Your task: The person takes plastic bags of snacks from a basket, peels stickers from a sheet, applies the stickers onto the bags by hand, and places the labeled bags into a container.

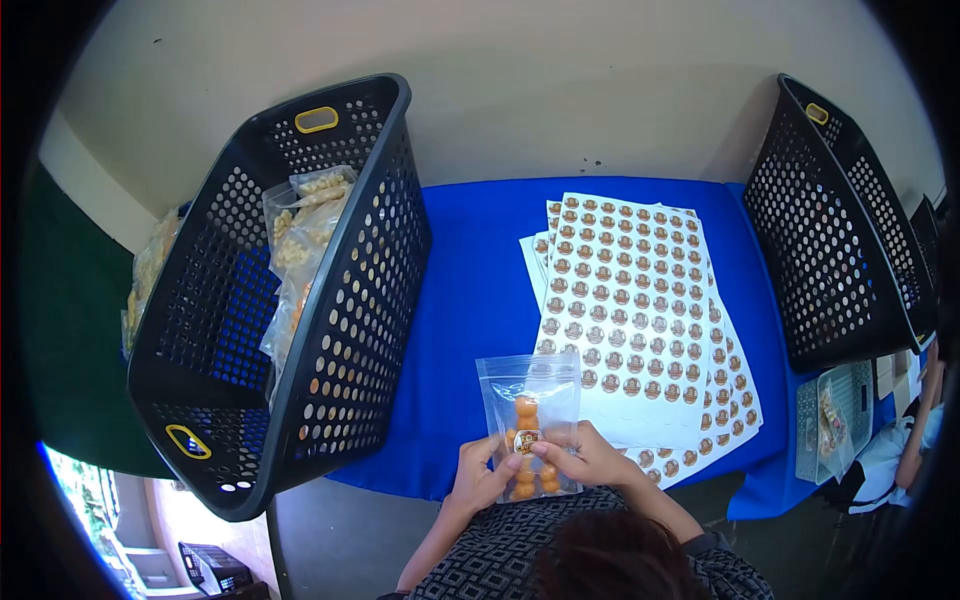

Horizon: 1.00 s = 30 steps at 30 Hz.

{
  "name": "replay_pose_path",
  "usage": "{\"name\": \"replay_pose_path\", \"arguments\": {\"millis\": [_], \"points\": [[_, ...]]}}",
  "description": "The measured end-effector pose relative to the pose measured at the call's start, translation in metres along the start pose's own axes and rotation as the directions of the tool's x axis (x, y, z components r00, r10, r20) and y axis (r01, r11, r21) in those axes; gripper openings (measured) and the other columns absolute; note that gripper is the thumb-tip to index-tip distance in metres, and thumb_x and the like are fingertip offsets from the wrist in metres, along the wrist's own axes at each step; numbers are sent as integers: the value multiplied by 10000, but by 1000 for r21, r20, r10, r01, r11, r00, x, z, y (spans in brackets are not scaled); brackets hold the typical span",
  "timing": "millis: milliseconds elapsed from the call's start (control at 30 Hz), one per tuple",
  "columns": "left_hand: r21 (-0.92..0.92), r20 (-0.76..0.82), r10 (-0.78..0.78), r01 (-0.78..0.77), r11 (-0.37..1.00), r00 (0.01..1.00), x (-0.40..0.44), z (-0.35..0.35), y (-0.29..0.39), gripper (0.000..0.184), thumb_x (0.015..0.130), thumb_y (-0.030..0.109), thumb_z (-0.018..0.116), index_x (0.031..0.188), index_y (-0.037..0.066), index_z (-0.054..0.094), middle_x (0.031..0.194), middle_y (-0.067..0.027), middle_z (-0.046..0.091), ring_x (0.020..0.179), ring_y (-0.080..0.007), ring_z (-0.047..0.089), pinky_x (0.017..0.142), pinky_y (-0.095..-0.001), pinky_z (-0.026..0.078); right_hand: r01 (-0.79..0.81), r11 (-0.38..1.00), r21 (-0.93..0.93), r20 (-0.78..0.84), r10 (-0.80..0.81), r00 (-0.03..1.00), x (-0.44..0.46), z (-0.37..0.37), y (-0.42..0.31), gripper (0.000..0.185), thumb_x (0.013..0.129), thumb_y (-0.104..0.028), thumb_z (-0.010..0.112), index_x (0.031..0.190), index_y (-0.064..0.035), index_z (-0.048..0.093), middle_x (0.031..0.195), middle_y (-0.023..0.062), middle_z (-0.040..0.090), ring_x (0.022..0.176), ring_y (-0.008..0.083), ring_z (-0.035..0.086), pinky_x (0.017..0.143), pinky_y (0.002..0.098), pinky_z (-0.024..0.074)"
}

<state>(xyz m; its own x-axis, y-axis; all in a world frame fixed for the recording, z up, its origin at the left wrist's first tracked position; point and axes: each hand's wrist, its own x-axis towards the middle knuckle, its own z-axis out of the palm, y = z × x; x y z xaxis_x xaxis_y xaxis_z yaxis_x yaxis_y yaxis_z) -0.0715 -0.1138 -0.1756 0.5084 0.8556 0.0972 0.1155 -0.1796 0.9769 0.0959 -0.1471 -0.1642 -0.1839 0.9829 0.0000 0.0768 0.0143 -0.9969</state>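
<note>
A clear zip pouch with round orange snacks inside is held upright at the table's front edge. My left hand grips its left side, thumb lying across the front. On the right side my right hand is closed on the same pouch, its thumb at a round brown-and-gold sticker on the pouch's front. Both hands' other fingers are mostly hidden behind the pouch. Just beyond lie overlapping sheets of round stickers; the top sheet's lowest rows are bare.
A tall black perforated basket on the left contains filled snack pouches. Another black basket stands at the right. Blue cloth covers the table. A pale green tray with a pouch and another person's arm are at far right.
</note>
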Motion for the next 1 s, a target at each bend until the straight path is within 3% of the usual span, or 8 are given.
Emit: {"name": "replay_pose_path", "arguments": {"millis": [67, 167, 267, 333, 400, 600, 767, 1000], "points": [[67, 5, -164, 163, 984, 987, 3, 0, 11, 239, 851, 174, 432, 867, -19, 571, 589, -83, 534, 526, -110, 514, 488, -245, 391, 9, 1000, -1, -5, -9, 1000, 0, 0, 1, 244, 821, -205, 497, 703, 2, 551, 525, 59, 500, 502, 74, 448, 483, 233, 370], [102, 14, -200, 197, 975, 980, 2, 0, 13, 243, 858, 179, 427, 878, -18, 569, 594, -92, 536, 529, -113, 516, 487, -249, 392, -98, 992, -83, 42, 102, 994, 1, -4, 6, 244, 814, -224, 511, 749, 5, 563, 555, 70, 519, 533, 82, 471, 505, 234, 382], [84, 13, -201, 199, 976, 980, 3, 1, 14, 238, 858, 173, 428, 886, -16, 569, 604, -101, 541, 527, -117, 517, 487, -251, 394, -44, 999, -28, -22, 43, 999, 2, 1, 10, 259, 800, -244, 538, 755, 9, 571, 579, 62, 536, 558, 81, 486, 508, 225, 385], [98, 37, -205, 200, 975, 978, 2, 0, 12, 236, 857, 173, 431, 887, -15, 569, 607, -96, 545, 533, -115, 520, 492, -250, 399, -61, 987, 147, -180, 87, 980, 2, 8, 13, 272, 784, -250, 568, 719, 14, 575, 583, 41, 541, 563, 73, 486, 502, 213, 384], [114, 62, -209, 201, 973, 976, 2, 0, 11, 234, 857, 174, 434, 889, -14, 570, 610, -91, 548, 540, -114, 524, 498, -249, 404, -114, 988, 108, -151, 129, 980, 3, 2, 6, 261, 779, -238, 577, 709, 13, 577, 584, 33, 543, 558, 65, 480, 497, 207, 381], [-49, -10, -148, 148, 988, 989, 2, 3, 1, 244, 833, 189, 497, 950, -18, 550, 739, -55, 582, 684, -79, 529, 608, -226, 426, -162, 982, 100, -113, 173, 978, 0, -1, 7, 208, 768, -189, 594, 704, 8, 583, 574, 19, 542, 537, 42, 464, 485, 191, 370], [-344, 27, -362, 348, 872, 932, -1, 2, 1, 221, 776, 95, 575, 960, -26, 547, 830, -41, 575, 778, -90, 522, 681, -222, 418, -83, 992, 93, -148, 96, 984, 0, 3, 18, 143, 762, -142, 597, 756, 0, 582, 591, 24, 552, 532, 47, 469, 476, 194, 369], [-464, -50, -269, 216, 859, 962, 0, 5, -6, 140, 752, 44, 592, 875, -17, 567, 835, -68, 577, 784, -89, 522, 683, -212, 417, -30, 988, 153, -129, 50, 990, 3, 2, 1, 235, 765, -160, 593, 924, 4, 537, 825, 82, 575, 765, 101, 524, 688, 244, 419]]}}
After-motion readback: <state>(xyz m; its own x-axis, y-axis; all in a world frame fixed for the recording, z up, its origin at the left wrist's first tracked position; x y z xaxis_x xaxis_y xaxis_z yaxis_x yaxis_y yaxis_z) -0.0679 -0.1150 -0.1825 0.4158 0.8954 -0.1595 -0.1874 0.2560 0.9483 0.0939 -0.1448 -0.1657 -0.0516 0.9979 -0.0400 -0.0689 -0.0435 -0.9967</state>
